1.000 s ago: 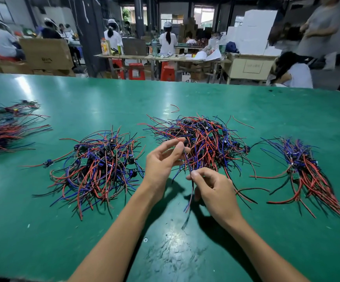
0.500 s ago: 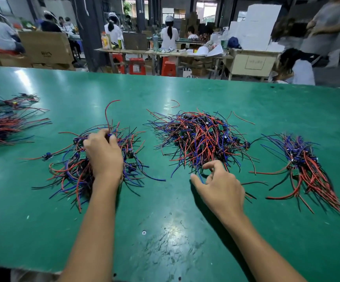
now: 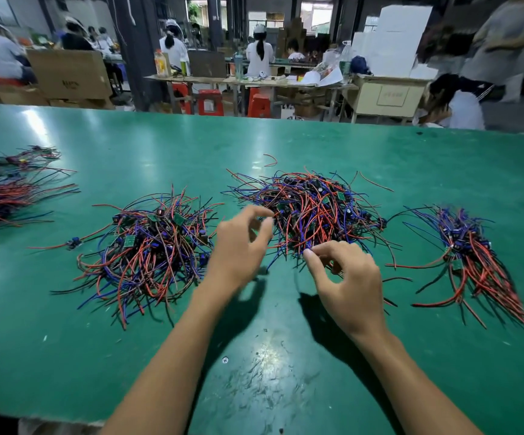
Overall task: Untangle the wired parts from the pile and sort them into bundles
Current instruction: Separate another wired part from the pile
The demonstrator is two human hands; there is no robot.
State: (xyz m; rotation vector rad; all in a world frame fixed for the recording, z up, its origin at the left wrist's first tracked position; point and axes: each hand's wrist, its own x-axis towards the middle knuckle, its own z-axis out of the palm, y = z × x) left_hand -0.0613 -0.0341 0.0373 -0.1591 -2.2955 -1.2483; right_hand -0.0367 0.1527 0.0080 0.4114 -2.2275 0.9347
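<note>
A tangled pile of red, blue and black wired parts (image 3: 314,208) lies mid-table on the green table (image 3: 129,356). My left hand (image 3: 238,246) hovers at the pile's left edge, thumb and fingers loosely curled and apart, holding nothing. At the pile's near edge, the curled fingers of my right hand (image 3: 348,281) pinch at wire ends. A looser heap of the same parts (image 3: 151,246) sits to the left. A combed bundle (image 3: 474,262) lies to the right.
More wire bundles (image 3: 0,196) lie at the table's far left edge. A stray red wire (image 3: 270,160) lies behind the middle pile. Past the far table edge, people work at benches with red stools (image 3: 210,102) and cardboard boxes.
My left hand left a part on the left heap, then swung back right to the middle pile's edge. My right hand stayed at the pile's near edge.
</note>
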